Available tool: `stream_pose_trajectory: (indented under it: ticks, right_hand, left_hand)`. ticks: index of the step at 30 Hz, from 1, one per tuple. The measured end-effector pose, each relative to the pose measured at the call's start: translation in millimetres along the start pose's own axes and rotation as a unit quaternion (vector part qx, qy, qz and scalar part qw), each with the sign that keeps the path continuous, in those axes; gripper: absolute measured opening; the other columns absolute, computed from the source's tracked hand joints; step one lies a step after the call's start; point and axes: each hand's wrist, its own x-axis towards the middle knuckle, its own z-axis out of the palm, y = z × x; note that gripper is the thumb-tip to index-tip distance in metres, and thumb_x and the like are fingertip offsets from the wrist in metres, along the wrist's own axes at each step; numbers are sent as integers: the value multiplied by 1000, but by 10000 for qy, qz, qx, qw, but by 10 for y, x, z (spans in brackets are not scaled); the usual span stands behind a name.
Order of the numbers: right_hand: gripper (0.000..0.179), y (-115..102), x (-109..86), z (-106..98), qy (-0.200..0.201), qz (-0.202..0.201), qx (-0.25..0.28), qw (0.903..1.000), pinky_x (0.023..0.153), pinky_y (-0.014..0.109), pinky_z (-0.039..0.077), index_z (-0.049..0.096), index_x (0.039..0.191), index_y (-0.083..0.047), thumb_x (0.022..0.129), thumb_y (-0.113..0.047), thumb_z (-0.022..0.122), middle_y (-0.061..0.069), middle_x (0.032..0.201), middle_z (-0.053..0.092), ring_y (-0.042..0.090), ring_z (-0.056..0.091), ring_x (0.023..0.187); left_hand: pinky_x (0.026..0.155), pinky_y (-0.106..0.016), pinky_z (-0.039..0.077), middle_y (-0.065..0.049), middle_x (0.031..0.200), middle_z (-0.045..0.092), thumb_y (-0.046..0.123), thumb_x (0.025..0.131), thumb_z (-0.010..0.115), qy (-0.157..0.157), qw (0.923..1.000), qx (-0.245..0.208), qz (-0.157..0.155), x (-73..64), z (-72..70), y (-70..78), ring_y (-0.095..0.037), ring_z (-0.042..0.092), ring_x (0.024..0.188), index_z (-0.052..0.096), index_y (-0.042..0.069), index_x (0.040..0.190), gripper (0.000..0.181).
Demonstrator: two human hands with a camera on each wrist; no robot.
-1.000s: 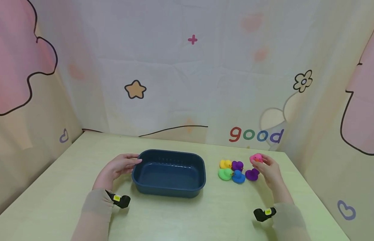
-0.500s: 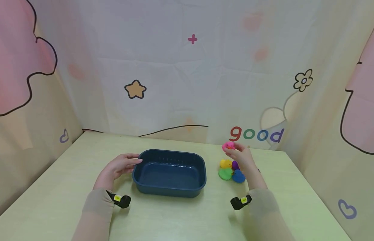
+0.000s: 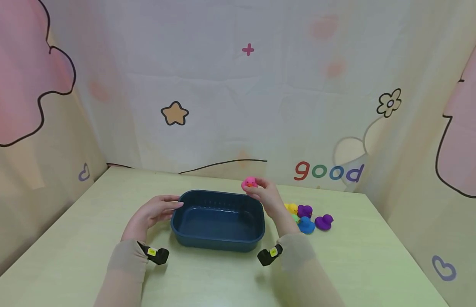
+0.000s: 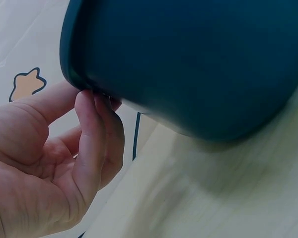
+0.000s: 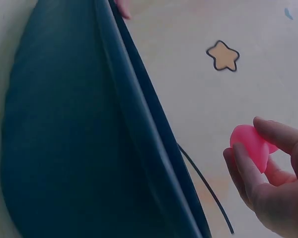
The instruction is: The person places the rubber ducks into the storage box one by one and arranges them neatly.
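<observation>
A dark blue rectangular basin (image 3: 219, 244) stands on the table. My left hand (image 3: 155, 209) pinches its left rim, thumb over the edge; in the left wrist view the fingers (image 4: 92, 134) curl up under the rim. Between the thumb and fingers of my right hand (image 3: 269, 198) is a pink rubber duck (image 3: 249, 183), raised near the basin's back right corner. The right wrist view has this pink duck (image 5: 249, 143) in the fingertips, off to the side of the basin wall (image 5: 64, 124).
Right of the basin, several rubber ducks sit on the table: yellow (image 3: 291, 208), blue (image 3: 306, 225), two purple ones (image 3: 324, 222), and a green one (image 3: 295, 218) partly hidden behind my right wrist. A printed curtain (image 3: 215, 85) closes off the back and sides of the table.
My right hand has carried the pink duck leftward from over the duck group to the basin's right rear corner. The left hand has stayed on the rim.
</observation>
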Motion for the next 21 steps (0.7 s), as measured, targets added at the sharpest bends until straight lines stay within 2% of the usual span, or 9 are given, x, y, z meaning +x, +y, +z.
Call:
stream_pose_trajectory:
  ticks: [4, 10, 13, 18, 21]
  right_hand:
    - [48, 23, 13, 282, -176, -53, 242, 9995, 94, 34, 51, 51, 134, 8, 89, -2, 68, 23, 132, 52, 23, 66, 101]
    - [48, 71, 2, 637, -457, 15, 284, 9985, 92, 34, 53, 52, 132, 8, 88, -2, 69, 24, 128, 55, 24, 67, 99]
    - [47, 115, 2, 789, -570, 64, 270, 9980, 92, 33, 53, 53, 132, 8, 88, -2, 69, 25, 128, 56, 26, 67, 102]
    - [45, 191, -4, 1009, -693, 171, 63, 9974, 91, 34, 54, 55, 128, 9, 86, 0, 70, 24, 124, 58, 26, 66, 102]
    - [45, 221, -14, 1122, -749, 289, -189, 9966, 91, 35, 54, 56, 126, 9, 85, -1, 72, 23, 121, 60, 26, 65, 100]
  left_hand:
    - [78, -21, 52, -3, 115, 65, 20, 95, 64, 16, 10000, -31, -3, 5, -9, -7, -5, 62, 89, 37, -7, 145, 62]
    - [79, -21, 53, -12, 126, 62, 21, 95, 64, 65, 10000, -31, -56, 22, -8, -35, -5, 63, 90, 38, -7, 144, 62]
    - [79, -21, 53, -12, 127, 62, 21, 94, 65, 89, 9999, -52, -56, 25, -5, -36, -5, 63, 91, 39, -7, 143, 62]
    - [78, -21, 53, -6, 116, 65, 21, 94, 65, 69, 9999, -135, -22, 17, -5, -23, -6, 64, 88, 39, -8, 142, 62]
    - [79, -22, 53, -7, 117, 65, 21, 94, 65, 35, 9999, -131, -1, 5, -2, -9, -7, 64, 88, 39, -8, 143, 62]
